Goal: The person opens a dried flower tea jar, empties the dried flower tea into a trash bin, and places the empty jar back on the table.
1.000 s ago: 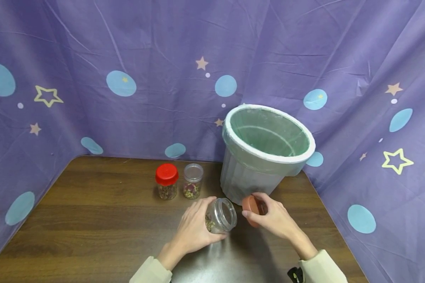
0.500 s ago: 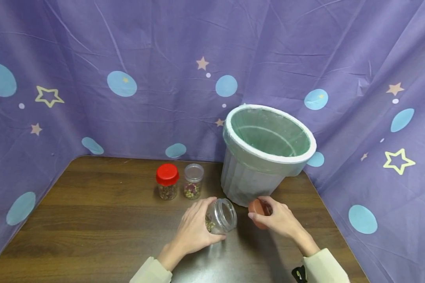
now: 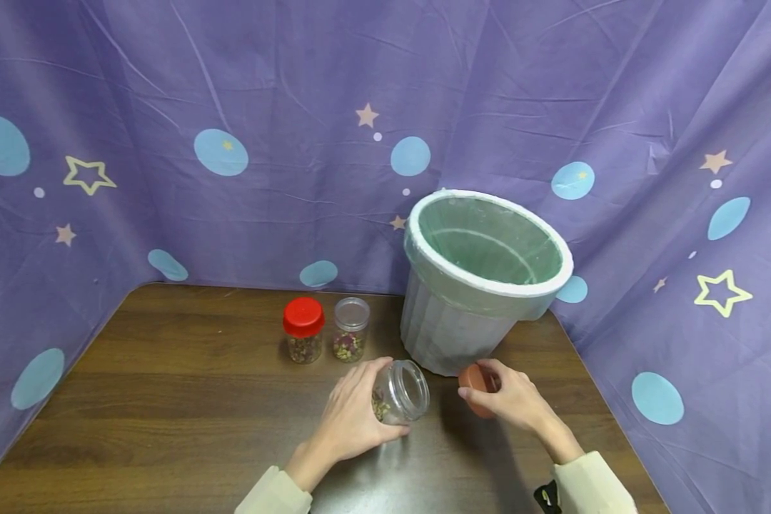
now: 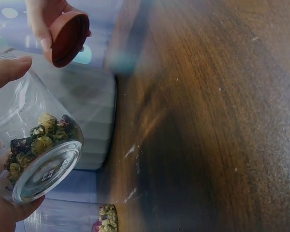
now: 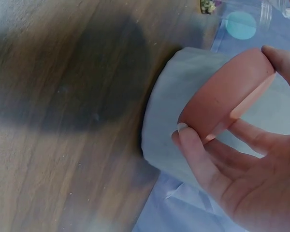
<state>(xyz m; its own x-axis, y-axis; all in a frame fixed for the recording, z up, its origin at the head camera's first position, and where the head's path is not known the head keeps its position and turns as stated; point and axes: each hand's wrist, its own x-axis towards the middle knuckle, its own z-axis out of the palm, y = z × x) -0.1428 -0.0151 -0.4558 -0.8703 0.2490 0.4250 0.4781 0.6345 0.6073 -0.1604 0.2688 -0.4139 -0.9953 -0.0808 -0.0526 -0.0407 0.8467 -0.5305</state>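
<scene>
My left hand (image 3: 355,412) grips a clear jar (image 3: 398,392) tilted with its uncovered mouth to the right. Dried yellow and dark flower buds (image 4: 41,140) lie gathered near its base in the left wrist view. To the right, my right hand (image 3: 517,400) holds a round orange-brown lid (image 3: 476,390) by its edge, thumb on one side and fingertips on the other. In the right wrist view the lid (image 5: 227,94) stands tilted, its side wall towards the camera. A gap separates lid and jar.
Behind the hands stands a grey bin (image 3: 446,325) with a white rim and green liner. Left of it are a red-lidded jar (image 3: 303,328) and a clear-lidded jar (image 3: 350,330) with dried flowers. A purple curtain (image 3: 295,143) hangs behind the wooden table (image 3: 167,400).
My right hand has moved a little to the right with the lid, widening the gap to the jar. My left hand and the jar have stayed about where they were.
</scene>
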